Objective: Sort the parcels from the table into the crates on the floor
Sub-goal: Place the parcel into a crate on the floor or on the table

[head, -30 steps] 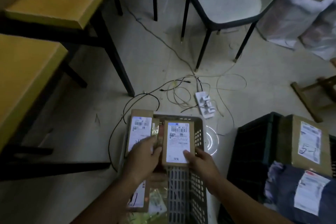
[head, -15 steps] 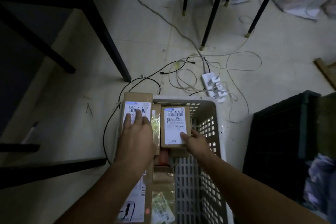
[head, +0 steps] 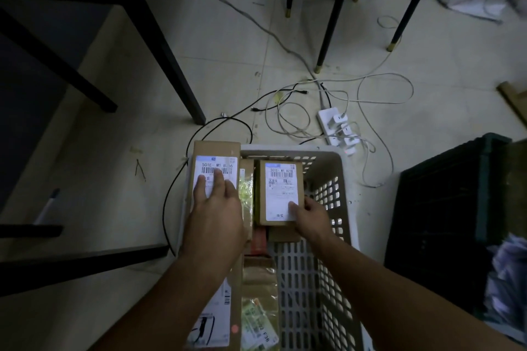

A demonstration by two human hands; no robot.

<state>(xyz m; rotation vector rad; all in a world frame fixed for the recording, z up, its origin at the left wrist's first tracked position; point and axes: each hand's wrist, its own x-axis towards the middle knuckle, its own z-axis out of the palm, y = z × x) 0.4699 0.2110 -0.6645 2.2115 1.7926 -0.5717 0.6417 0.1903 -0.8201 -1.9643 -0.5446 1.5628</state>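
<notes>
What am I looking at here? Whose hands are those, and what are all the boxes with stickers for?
This picture comes from a camera worn on a person's head, looking down, so you see that person's own two arms. They are sorting parcels into crates on the floor.

The left hand lies flat, fingers straight, on a brown parcel with a white barcode label. The right hand pinches the near corner of a smaller labelled parcel. Both parcels are in the pale plastic crate with holes in its walls, which already holds more packets.

To the right stands a dark crate. On the floor beyond are tangled cables and a white power strip, plus black chair and table legs.
</notes>
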